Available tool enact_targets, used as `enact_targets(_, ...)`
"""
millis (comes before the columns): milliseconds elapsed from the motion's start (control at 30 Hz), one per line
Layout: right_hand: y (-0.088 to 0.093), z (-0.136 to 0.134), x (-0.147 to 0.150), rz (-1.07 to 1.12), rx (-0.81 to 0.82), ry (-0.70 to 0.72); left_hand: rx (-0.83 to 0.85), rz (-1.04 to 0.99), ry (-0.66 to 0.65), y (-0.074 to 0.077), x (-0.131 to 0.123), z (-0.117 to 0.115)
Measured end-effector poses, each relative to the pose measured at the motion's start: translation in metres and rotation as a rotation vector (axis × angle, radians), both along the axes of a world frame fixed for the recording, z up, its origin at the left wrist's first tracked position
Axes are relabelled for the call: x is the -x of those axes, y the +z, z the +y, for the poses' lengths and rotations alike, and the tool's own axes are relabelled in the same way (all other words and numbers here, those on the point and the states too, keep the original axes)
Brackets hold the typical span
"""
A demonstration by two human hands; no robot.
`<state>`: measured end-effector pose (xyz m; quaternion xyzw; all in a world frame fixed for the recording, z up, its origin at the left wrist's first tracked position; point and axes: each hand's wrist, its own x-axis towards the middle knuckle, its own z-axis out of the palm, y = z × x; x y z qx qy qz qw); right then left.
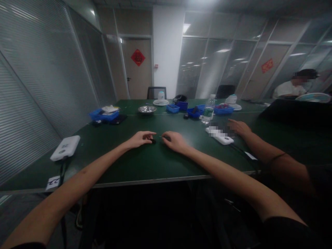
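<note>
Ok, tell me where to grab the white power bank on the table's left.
Probably take the white power bank across its two long sides, coming down from above: it lies flat on the green table, and a cable leaves its near end, so keep off that end.

The worktop (145, 162) is smooth, matt green. The bowl (147, 109) is shiny metal. The trays (103, 115) are glossy blue plastic, the bottle (208, 110) clear plastic, and the power bank (65, 147) smooth white plastic.
</note>
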<state>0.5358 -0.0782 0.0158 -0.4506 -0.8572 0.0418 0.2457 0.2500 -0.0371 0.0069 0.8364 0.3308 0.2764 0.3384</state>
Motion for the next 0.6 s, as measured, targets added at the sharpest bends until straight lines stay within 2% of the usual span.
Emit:
enact_targets(100, 0.002, 0.001, 0.000, -0.029, 0.025, -0.097, -0.089, 0.064, 0.026, 0.003, 0.004, 0.002)
enact_targets(233, 0.004, 0.002, 0.000, -0.056, 0.032, -0.159, -0.216, 0.075, -0.055, 0.005, -0.007, -0.002)
enact_targets(333, 0.004, 0.001, 0.000, -0.054, 0.026, -0.169, -0.219, 0.095, -0.088, 0.003, -0.022, -0.009)
enact_targets(433, 0.005, 0.000, 0.000, -0.055, 0.032, -0.163, -0.222, 0.133, -0.046, 0.002, -0.025, -0.009)
enact_targets(500, 0.007, -0.002, -0.001, -0.057, 0.043, -0.157, -0.230, 0.168, 0.009, 0.002, -0.011, 0.000)
enact_targets(600, 0.009, -0.003, -0.002, -0.047, 0.057, -0.142, -0.245, 0.231, 0.180, 0.004, 0.038, 0.022)
